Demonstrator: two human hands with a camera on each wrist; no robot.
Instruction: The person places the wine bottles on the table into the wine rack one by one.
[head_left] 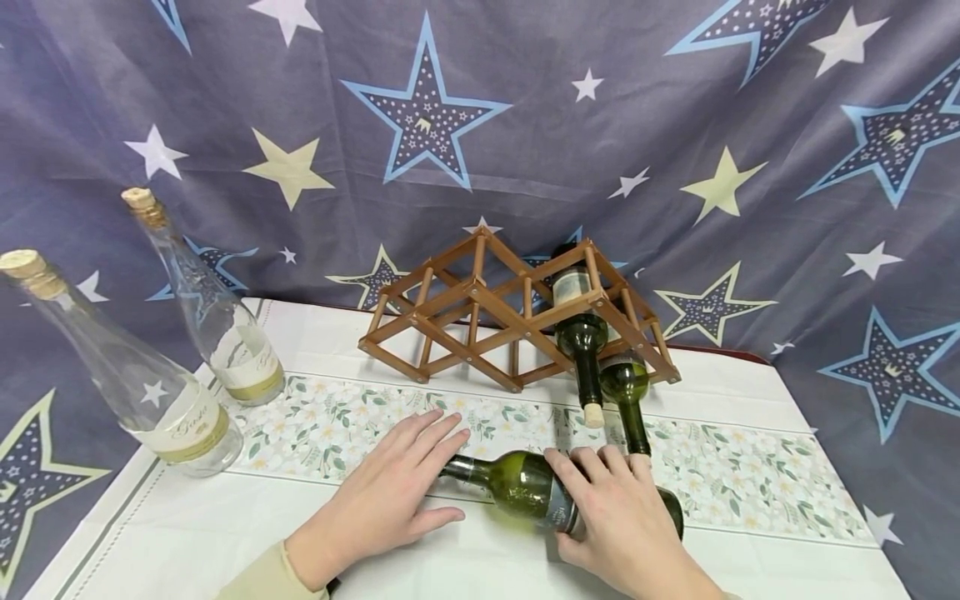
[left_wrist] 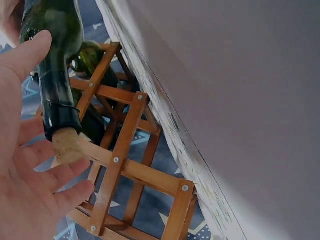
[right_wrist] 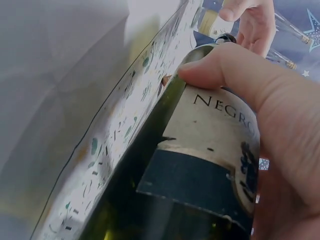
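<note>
A green wine bottle [head_left: 522,483] lies on its side over the table, its neck pointing left. My right hand [head_left: 626,521] grips it around the body, thumb across the pale label [right_wrist: 215,117] that reads "NEGRO". Beside the neck, my left hand [head_left: 393,479] is spread with fairly straight fingers and the thumb apart. In the left wrist view, a cork [left_wrist: 68,145] plugs the bottle's mouth, and the left fingers extend behind it without curling round. The bottle's base end is partly covered by the right hand.
Behind the hands stands a wooden wine rack [head_left: 474,290]. Its right side holds a corked dark bottle [head_left: 582,337] and, lower, a green bottle [head_left: 626,383], necks toward me. Two clear corked bottles, one nearer [head_left: 187,425] and one farther [head_left: 247,354], stand at left on the white tablecloth [head_left: 750,567].
</note>
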